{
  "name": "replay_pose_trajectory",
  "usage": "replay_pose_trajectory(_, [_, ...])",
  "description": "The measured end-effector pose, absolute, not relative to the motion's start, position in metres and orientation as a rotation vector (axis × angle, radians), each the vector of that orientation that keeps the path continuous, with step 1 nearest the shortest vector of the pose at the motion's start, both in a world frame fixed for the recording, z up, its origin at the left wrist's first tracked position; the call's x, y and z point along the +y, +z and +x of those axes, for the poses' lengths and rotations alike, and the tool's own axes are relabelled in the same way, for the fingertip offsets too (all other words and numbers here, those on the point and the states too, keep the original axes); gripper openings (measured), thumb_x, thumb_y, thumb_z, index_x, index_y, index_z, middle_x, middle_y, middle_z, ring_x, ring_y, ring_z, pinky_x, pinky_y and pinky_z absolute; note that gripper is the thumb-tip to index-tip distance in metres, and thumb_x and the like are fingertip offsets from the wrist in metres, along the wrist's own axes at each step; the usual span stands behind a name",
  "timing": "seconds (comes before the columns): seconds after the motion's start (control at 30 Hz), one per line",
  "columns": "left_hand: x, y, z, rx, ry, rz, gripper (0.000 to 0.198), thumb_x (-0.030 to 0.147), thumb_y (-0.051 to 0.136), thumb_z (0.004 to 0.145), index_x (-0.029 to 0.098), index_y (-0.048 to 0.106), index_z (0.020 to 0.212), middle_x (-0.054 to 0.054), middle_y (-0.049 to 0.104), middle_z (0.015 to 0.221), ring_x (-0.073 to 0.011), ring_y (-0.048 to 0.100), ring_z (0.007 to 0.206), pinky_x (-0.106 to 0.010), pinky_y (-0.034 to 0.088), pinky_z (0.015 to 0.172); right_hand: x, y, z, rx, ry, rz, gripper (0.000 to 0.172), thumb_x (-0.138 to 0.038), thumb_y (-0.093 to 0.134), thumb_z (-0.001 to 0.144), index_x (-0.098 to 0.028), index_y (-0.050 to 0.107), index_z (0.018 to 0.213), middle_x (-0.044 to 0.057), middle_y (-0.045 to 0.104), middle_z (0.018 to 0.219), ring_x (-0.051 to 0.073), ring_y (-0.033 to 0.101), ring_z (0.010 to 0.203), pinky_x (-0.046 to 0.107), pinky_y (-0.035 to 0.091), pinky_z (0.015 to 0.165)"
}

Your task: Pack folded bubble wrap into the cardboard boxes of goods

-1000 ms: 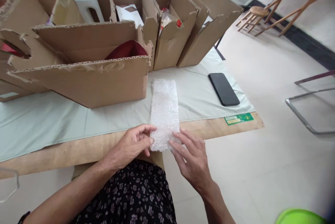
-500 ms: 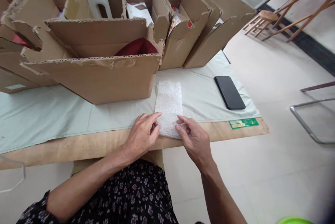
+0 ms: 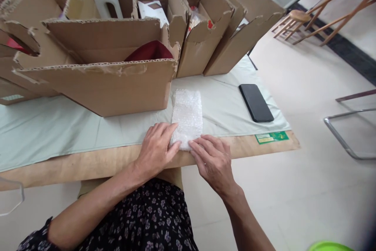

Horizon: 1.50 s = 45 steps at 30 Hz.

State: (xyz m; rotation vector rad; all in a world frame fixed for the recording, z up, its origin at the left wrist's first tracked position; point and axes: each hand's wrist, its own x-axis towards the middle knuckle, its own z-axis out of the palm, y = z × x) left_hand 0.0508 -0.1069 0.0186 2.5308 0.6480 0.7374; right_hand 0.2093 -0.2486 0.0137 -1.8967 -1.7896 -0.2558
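Note:
A white strip of bubble wrap [image 3: 188,112] lies on the pale green cloth, running from the big cardboard box toward me. Its near end looks folded or rolled over at the table's edge. My left hand [image 3: 157,148] lies flat on the wrap's near left corner, fingers stretched out together. My right hand [image 3: 212,159] rests beside it, its fingertips pressing the near edge from the right. Neither hand grips the wrap.
A large open cardboard box [image 3: 96,82] with something dark red inside stands just behind the wrap, with several more boxes [image 3: 217,27] behind it. A black phone [image 3: 255,102] lies to the right. A green sticker [image 3: 272,137] marks the table's corner. Wooden stools [image 3: 296,20] stand on the floor.
The wrap's near end hung over the table edge; now it is drawn up and doubled over, so the strip looks shorter. Both hands moved forward onto the table.

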Motion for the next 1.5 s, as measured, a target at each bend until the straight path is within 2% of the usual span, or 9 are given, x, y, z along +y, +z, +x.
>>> replay_pose_trajectory(0.13, [-0.111,0.025,0.036,0.354,0.729,2.547,0.038,0.023,0.067,0.095,0.009,0.062,0.130,-0.019,0.068,0.133,-0.0337,0.057,0.127,-0.053,0.047,0.107,-0.249,0.017,0.216,-1.771,-0.100,-1.814,0.019,-0.012,0.060,0.100,-0.019,0.067,0.116,0.005,0.077,0.100,0.024,0.067,0.098,0.041,0.045,0.089])
replay_pose_trajectory(0.3, [-0.110,0.021,0.039,0.535,0.678,2.401,0.025,0.010,0.053,0.098,0.015,0.069,0.117,-0.007,0.075,0.091,-0.0218,0.065,0.085,-0.040,0.053,0.081,-0.251,0.022,0.224,-1.673,0.095,-1.788,0.025,-0.023,0.060,0.102,-0.022,0.064,0.126,0.006,0.075,0.102,0.023,0.068,0.094,0.039,0.053,0.084])
replay_pose_trajectory(0.47, [-0.097,0.018,0.061,0.709,0.587,2.377,0.030,0.013,0.056,0.090,0.018,0.073,0.114,-0.005,0.075,0.085,-0.0217,0.067,0.079,-0.039,0.053,0.080,-0.258,0.019,0.220,-1.558,-0.366,-1.803,0.037,-0.018,0.070,0.093,-0.027,0.064,0.129,0.008,0.074,0.113,0.029,0.067,0.112,0.047,0.052,0.095])
replay_pose_trajectory(0.6, [-0.088,0.019,0.071,0.791,0.475,2.416,0.032,0.014,0.060,0.088,0.019,0.072,0.116,-0.001,0.071,0.076,-0.0215,0.065,0.075,-0.040,0.052,0.082,-0.255,0.015,0.218,-1.778,-0.347,-1.849,0.034,-0.015,0.069,0.093,-0.025,0.065,0.125,0.007,0.076,0.121,0.031,0.064,0.124,0.048,0.046,0.103])
replay_pose_trajectory(0.77, [-0.093,0.029,0.057,0.667,0.630,2.502,0.030,0.030,0.065,0.094,0.014,0.069,0.119,-0.014,0.073,0.107,-0.0293,0.065,0.100,-0.047,0.052,0.092,-0.243,0.015,0.224,-1.783,-0.240,-1.846,0.025,-0.009,0.060,0.097,-0.022,0.066,0.118,0.005,0.079,0.111,0.028,0.067,0.117,0.046,0.045,0.099])
replay_pose_trajectory(0.87, [-0.100,0.035,0.042,0.460,0.617,2.511,0.032,0.024,0.062,0.096,0.015,0.065,0.127,-0.016,0.069,0.129,-0.0303,0.061,0.119,-0.048,0.049,0.102,-0.243,0.019,0.227,-1.729,-0.065,-1.771,0.022,-0.012,0.058,0.100,-0.021,0.067,0.118,0.005,0.078,0.103,0.024,0.069,0.102,0.043,0.050,0.091])
replay_pose_trajectory(1.0, [-0.098,0.030,0.046,0.502,0.548,2.408,0.029,0.013,0.053,0.098,0.019,0.067,0.123,-0.007,0.076,0.100,-0.0234,0.067,0.094,-0.041,0.052,0.089,-0.245,0.020,0.228,-1.592,0.127,-1.765,0.024,-0.019,0.058,0.102,-0.025,0.066,0.123,0.005,0.076,0.103,0.022,0.069,0.096,0.039,0.055,0.085])
replay_pose_trajectory(1.23, [-0.072,0.022,0.081,0.776,0.402,2.468,0.029,0.017,0.063,0.090,0.020,0.071,0.117,-0.004,0.075,0.087,-0.0257,0.068,0.088,-0.045,0.052,0.091,-0.242,0.009,0.227,-1.687,-0.277,-1.832,0.040,-0.023,0.068,0.096,-0.024,0.060,0.135,0.012,0.069,0.136,0.033,0.060,0.130,0.050,0.047,0.103])
replay_pose_trajectory(1.5, [-0.102,0.040,0.049,0.914,0.490,1.706,0.029,0.032,0.066,0.092,0.020,0.069,0.118,-0.009,0.074,0.109,-0.0225,0.070,0.098,-0.033,0.058,0.076,-0.230,0.008,0.223,-1.496,-0.172,-1.888,0.025,-0.021,0.060,0.101,-0.026,0.066,0.125,0.006,0.079,0.113,0.027,0.070,0.113,0.043,0.050,0.095])
